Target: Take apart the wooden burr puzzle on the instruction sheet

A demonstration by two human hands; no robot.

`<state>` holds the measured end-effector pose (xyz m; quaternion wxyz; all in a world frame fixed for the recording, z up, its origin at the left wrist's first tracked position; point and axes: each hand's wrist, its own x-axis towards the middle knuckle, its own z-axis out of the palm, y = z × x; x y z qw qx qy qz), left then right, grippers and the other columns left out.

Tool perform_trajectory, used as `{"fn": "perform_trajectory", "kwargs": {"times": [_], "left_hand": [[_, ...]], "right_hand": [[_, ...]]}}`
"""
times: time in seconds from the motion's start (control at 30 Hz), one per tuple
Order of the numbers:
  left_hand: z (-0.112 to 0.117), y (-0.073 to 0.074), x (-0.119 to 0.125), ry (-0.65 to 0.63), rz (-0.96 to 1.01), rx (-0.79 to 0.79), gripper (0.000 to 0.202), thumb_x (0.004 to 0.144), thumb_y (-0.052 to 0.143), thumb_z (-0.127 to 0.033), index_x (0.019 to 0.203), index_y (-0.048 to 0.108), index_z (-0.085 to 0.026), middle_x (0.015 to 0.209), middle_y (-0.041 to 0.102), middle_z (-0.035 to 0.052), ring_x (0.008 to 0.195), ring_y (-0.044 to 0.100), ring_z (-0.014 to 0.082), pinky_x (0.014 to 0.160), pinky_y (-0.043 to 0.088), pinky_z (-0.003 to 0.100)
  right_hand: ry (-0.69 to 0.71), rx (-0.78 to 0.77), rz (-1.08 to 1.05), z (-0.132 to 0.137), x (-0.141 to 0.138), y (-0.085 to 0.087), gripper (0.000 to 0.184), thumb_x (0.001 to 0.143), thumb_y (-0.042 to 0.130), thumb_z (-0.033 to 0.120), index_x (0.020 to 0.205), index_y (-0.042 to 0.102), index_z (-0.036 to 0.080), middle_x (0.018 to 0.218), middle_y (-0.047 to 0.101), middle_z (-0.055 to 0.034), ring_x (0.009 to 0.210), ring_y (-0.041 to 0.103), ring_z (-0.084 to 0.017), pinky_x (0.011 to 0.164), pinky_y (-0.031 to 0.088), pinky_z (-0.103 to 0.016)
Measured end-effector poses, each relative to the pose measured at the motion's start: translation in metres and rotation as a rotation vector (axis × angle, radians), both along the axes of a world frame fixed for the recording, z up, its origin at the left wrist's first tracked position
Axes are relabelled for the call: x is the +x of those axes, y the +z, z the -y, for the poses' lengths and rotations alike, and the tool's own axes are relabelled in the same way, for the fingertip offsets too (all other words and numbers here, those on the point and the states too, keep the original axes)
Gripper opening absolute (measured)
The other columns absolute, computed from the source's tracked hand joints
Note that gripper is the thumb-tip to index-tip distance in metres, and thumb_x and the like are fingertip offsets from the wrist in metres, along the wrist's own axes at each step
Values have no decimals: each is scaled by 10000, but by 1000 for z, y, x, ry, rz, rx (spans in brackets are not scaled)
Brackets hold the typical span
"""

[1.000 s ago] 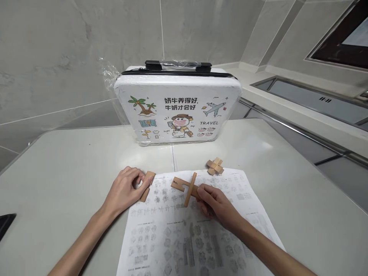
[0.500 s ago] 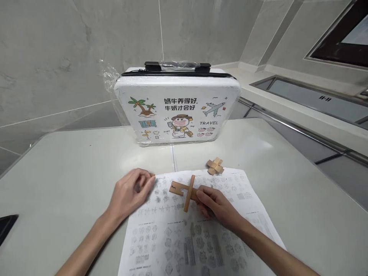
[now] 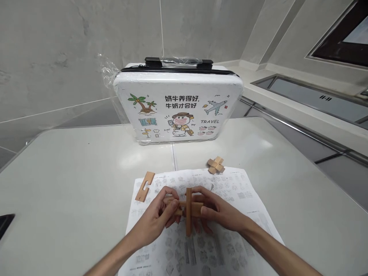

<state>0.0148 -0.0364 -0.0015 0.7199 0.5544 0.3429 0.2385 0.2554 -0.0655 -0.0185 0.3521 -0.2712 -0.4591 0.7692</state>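
Observation:
Two crossed wooden puzzle pieces (image 3: 188, 214) are held between my hands above a printed instruction sheet (image 3: 155, 239). My left hand (image 3: 163, 211) is closed on the left end of the flat notched piece, thumb and fingers pinching it. My right hand (image 3: 214, 209) grips the right end of the same piece, its thumb in front. The other piece passes through the notch and stands nearly upright between the hands. A loose notched wooden piece (image 3: 142, 193) lies on the sheet's upper left edge. Fingers partly hide the held pieces.
An assembled wooden burr puzzle (image 3: 215, 165) sits at the sheet's top right edge. Behind it, a white cartoon-printed suitcase (image 3: 184, 90) in clear plastic stands on the table (image 3: 71, 184). A dark object (image 3: 5, 226) lies at the far left edge.
My left hand has left the loose notched piece at the upper left and come right to the crossed pieces. My right hand has lowered slightly, and the crossing piece has turned more upright.

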Motion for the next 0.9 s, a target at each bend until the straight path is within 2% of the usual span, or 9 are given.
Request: {"fn": "perform_trajectory", "kwargs": {"times": [0.17, 0.33, 0.5, 0.63, 0.8, 0.9], "left_hand": [[2, 2, 0, -29, 33, -19, 342, 1076, 483, -566, 1061, 451, -227, 724, 484, -62, 626, 432, 98, 582, 325, 247], [2, 0, 0, -31, 34, -16, 328, 1083, 478, -553, 1067, 457, -226, 749, 534, -47, 644, 466, 101, 599, 338, 256], [1, -2, 0, -49, 36, -22, 340, 1077, 485, -563, 1064, 460, -224, 756, 565, -33, 677, 545, 120, 592, 327, 260], [1, -2, 0, -57, 42, -15, 335, 1075, 494, -557, 1070, 467, -223, 759, 576, -30, 680, 562, 123, 584, 318, 257], [0, 0, 1, -53, 37, -3, 345, 1073, 491, -562, 1071, 490, -217, 742, 572, -31, 632, 514, 115, 589, 332, 263], [0, 0, 0, -49, 15, 12, 348, 1074, 485, -560, 1073, 503, -212, 730, 579, -28, 621, 496, 116, 603, 357, 272]], "right_hand": [[35, -71, -53, 0, 2, -2, 604, 887, 820, 549, 1328, 529, 257, 1150, 697, -84, 699, 734, -140, 466, 504, -168], [19, -83, -70, 0, 2, -7, 582, 854, 853, 542, 1237, 543, 233, 1032, 720, -53, 581, 716, -118, 417, 489, -157], [-19, -97, -79, -1, 3, -10, 527, 818, 878, 551, 1069, 576, 199, 942, 704, -10, 368, 537, -25, 327, 412, -145], [-59, -118, -99, 2, 2, -12, 498, 808, 897, 518, 988, 562, 196, 824, 685, 33, 325, 427, 5, 295, 333, -123], [2, -89, -102, 3, 4, -8, 521, 858, 842, 560, 1086, 526, 215, 815, 713, 21, 393, 556, -48, 347, 422, -142], [69, -100, -91, 2, 6, -6, 510, 909, 792, 563, 1143, 488, 227, 795, 728, 17, 386, 596, -76, 329, 401, -141]]}}
